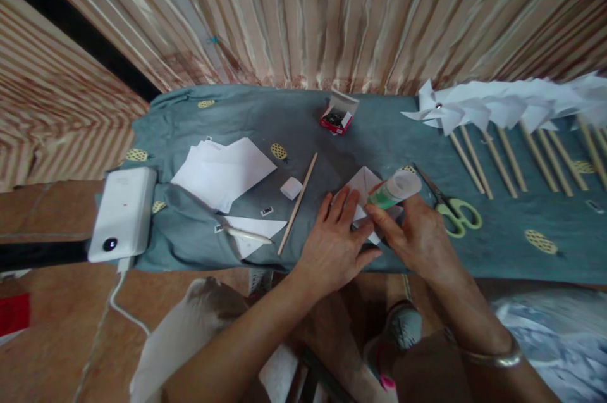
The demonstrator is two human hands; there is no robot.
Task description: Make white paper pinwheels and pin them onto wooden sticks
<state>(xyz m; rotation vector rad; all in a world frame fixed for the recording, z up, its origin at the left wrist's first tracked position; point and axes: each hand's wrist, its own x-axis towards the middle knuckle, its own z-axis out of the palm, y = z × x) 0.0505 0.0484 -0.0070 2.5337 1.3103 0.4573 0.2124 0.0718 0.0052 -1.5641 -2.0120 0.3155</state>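
Note:
My right hand (417, 235) grips a glue stick (393, 190), a clear tube with a green label, tilted over a creased white paper (363, 181). My left hand (334, 245) lies flat with its fingers stretched out on the paper's left side. Both hands partly cover the paper. Left of it rest a wooden stick (298, 204) and a white cap (291, 188). Green-handled scissors (458, 216) lie just right of my right hand, their blades pointing away.
Several white paper pinwheels (474, 109) on wooden sticks line the right side. At the back stands an opened small red box (336, 118) with dark bits inside. To the left are stacked papers (222, 169), a white pen (249, 236) and a cabled white device (123, 213).

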